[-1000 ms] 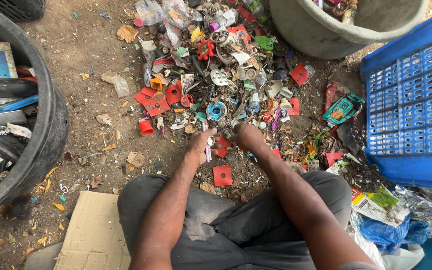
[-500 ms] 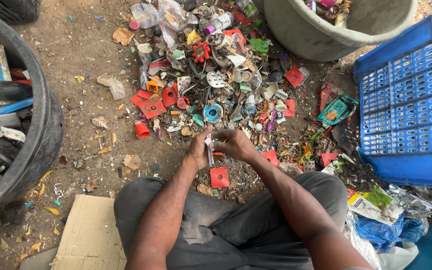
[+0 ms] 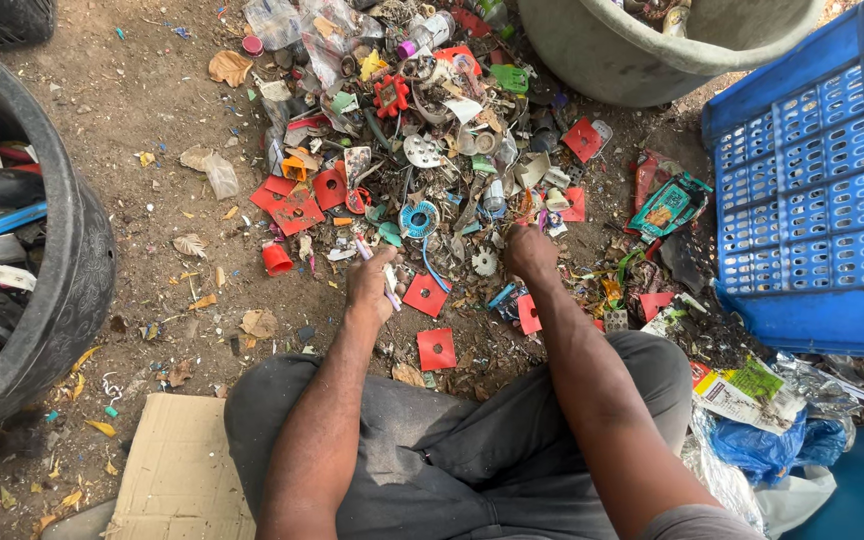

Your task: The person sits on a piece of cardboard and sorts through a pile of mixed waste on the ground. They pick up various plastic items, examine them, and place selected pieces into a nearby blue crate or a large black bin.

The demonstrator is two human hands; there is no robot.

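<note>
Hands split apart over the scrap pile

Big black tub (image 3: pixel 72 290) sat left, blue crate (image 3: pixel 812 190) right, the scrap pile (image 3: pixel 432 150) spread far between them. Half a second back both hands met around one small piece; now the right hand (image 3: pixel 530 250) had reached out into the pile, fingers curled down, grip unclear. The left hand (image 3: pixel 370 285) stayed near, closed on a thin pale stick (image 3: pixel 388 280), so sorting looked mid-way.

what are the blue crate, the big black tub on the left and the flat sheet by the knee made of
Blue crate: moulded plastic by the look, glossy, with a grid of holes. Black tub: probably rubber or plastic, matt, dusty, ribbed wall. Flat sheet: cardboard, dull brown, with a fold crease.
</note>
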